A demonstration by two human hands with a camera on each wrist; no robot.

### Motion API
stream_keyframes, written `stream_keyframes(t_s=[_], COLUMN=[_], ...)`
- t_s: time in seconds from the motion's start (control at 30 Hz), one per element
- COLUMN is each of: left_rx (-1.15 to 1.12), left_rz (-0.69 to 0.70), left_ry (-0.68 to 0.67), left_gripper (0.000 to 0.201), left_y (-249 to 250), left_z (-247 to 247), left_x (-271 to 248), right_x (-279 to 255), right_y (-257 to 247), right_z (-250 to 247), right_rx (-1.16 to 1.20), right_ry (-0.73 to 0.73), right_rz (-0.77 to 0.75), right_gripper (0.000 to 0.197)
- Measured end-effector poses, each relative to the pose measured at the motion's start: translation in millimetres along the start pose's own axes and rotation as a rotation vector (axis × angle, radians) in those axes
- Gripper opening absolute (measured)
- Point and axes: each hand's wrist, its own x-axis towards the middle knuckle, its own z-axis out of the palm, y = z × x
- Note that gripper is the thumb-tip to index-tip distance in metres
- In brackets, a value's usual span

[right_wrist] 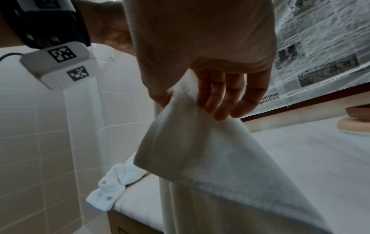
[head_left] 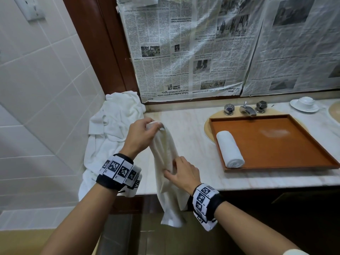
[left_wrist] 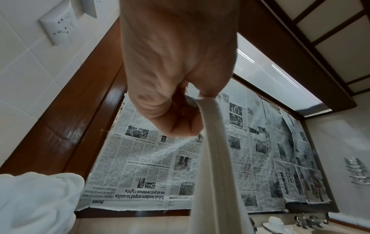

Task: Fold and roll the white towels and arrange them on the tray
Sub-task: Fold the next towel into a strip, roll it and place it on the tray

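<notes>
A white towel (head_left: 166, 159) hangs lengthwise over the counter's front edge. My left hand (head_left: 141, 134) grips its top end in a fist (left_wrist: 180, 110); the cloth (left_wrist: 216, 158) drops from there. Lower down, my right hand (head_left: 181, 173) pinches the towel's edge (right_wrist: 190, 134) between thumb and fingers (right_wrist: 220, 98). One rolled white towel (head_left: 230, 149) lies at the left side of the brown tray (head_left: 294, 144), which sits over the sink. A heap of loose white towels (head_left: 114, 126) lies at the counter's left end, behind my left hand.
Marble counter (head_left: 193, 144) with its front edge near my wrists. Taps and spout (head_left: 247, 108) stand behind the tray. A white cup on a saucer (head_left: 304, 103) is at the back right. Newspaper (head_left: 202, 43) covers the mirror. Tiled wall (head_left: 36, 89) at left.
</notes>
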Motion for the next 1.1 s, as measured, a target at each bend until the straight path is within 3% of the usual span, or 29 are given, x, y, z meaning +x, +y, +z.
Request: stream_keyframes(t_s=[0.1,0.17,0.3,0.43,0.6,0.77,0.93,1.1], left_rx=[-0.006,-0.012,-0.015,0.047,0.125,0.142,0.020,0.081], left_rz=[0.018,0.015,-0.008,-0.010,-0.021,0.001,-0.025,0.040], left_ry=[0.007,0.033,0.091,0.091,0.087,0.084,-0.053,-0.037], left_gripper=[0.036,0.032,0.027,0.024,0.024,0.028,0.013,0.011], left_y=[-1.3,-4.3,-20.8,-43.8,-61.4,-57.8,-57.7,-49.1], left_z=[-4.0,-9.9,-30.0,-52.3,-69.5,-87.8,-107.7,-113.8], left_x=[3.0,5.9,12.5,13.4,20.9,37.9,56.6,70.8], right_x=[6.5,9.2,20.2,42.9,63.0,85.1,102.1,109.8], right_y=[6.3,14.6,43.2,68.5,51.3,35.0,25.9,13.5], right_z=[-2.1,-4.5,-22.4,-77.0,-156.3,-203.6,-239.1,-261.9], right_rx=[0.048,0.062,0.153,0.178,0.129,0.156,0.151,0.123], right_ry=[-0.028,-0.014,0.023,0.081,0.100,0.092,0.022,-0.047], right_rz=[0.028,0.048,0.077,0.038,-0.107,-0.157,-0.211,-0.174], right_gripper=[0.025,0.019,0.021,0.026,0.035,0.029,0.043,0.022])
